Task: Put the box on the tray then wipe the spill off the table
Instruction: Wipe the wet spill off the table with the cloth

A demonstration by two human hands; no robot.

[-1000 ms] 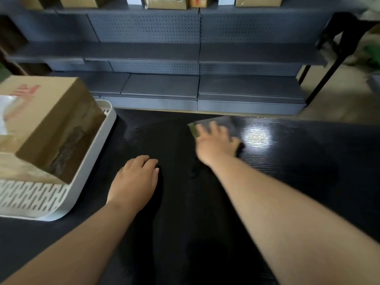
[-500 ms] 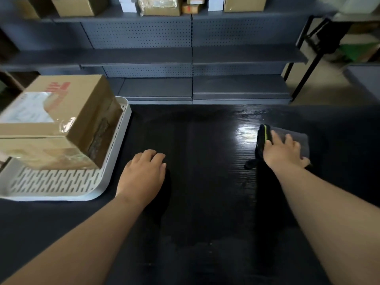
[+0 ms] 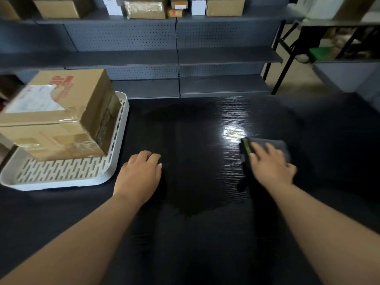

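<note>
Cardboard box (image 3: 59, 114) sits on the white slotted tray (image 3: 61, 184) at far left of the black wood-grain table (image 3: 205, 254). It sits toward the tray's back, w/ the front slots bare. It has red print and a white label on top and clear tape across the near face; its right side stands close to the tray's right rim. Left hand (image 3: 139, 173) rests palm-down on the table just right of the tray, not touching it. Its fingers are close together, lightly bent, tips on the surface, holding nothing. Right hand (image 3: 271, 165) lies flat on a dark grey cloth (image 3: 276, 145) at centre-right. The fingers are straight and a bit spread, pressing the cloth onto the table. The thumb is hidden under the hand, so can't tell how it lies. The cloth's left edge shows a green-yellow strip by the index finger. The spill (image 3: 201, 182) reads as a darker glossy film btwn the two hands, its near edge ragged. A bright glare spot (image 3: 234, 131) sits just beyond the cloth's left corner. Behind the table is grey perforated shelving (image 3: 176, 40), w/ several small cartons (image 3: 146, 10) on its top shelf. A black-legged bench (image 3: 287, 56) stands at far right.
</note>
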